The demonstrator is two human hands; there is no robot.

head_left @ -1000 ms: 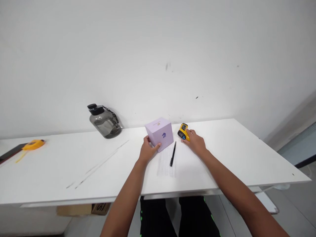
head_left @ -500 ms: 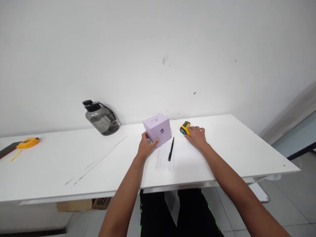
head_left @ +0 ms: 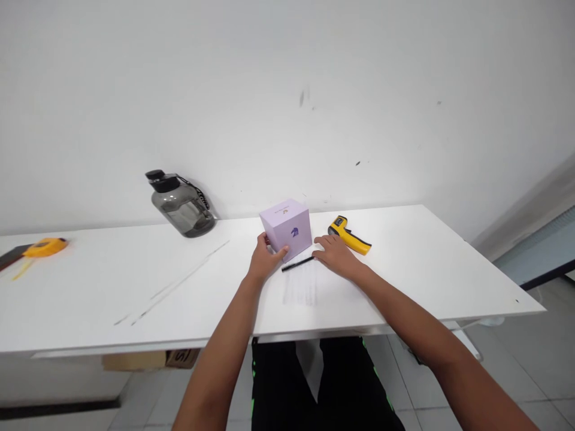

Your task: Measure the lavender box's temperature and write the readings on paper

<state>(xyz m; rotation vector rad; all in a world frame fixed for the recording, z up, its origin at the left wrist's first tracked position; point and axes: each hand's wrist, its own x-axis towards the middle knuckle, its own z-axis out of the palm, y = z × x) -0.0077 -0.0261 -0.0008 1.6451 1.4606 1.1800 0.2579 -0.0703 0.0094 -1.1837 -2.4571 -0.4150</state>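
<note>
A lilac box (head_left: 294,233) with a small dark emblem stands tilted towards me on the white table. My left hand (head_left: 266,256) grips its lower left corner, thumb on the front face and fingers round the left side. Just right of the box, my right hand (head_left: 336,254) is open, thumb and forefinger apart and pointing at the box's right edge. A black pen (head_left: 297,264) lies slantwise below the box, and its right end meets my right thumb. Behind that hand lies a yellow and black infrared thermometer gun (head_left: 354,239), untouched.
A grey see-through water bottle (head_left: 185,209) with a black lid stands against the wall at left. An orange tape measure (head_left: 47,247) lies at the far left of the table (head_left: 202,299). Grey smudges mark the tabletop below the pen.
My right hand has left the thermometer gun and moved left towards the box. The pen has turned from nearly upright in view to slantwise. My left hand stays on the box.
</note>
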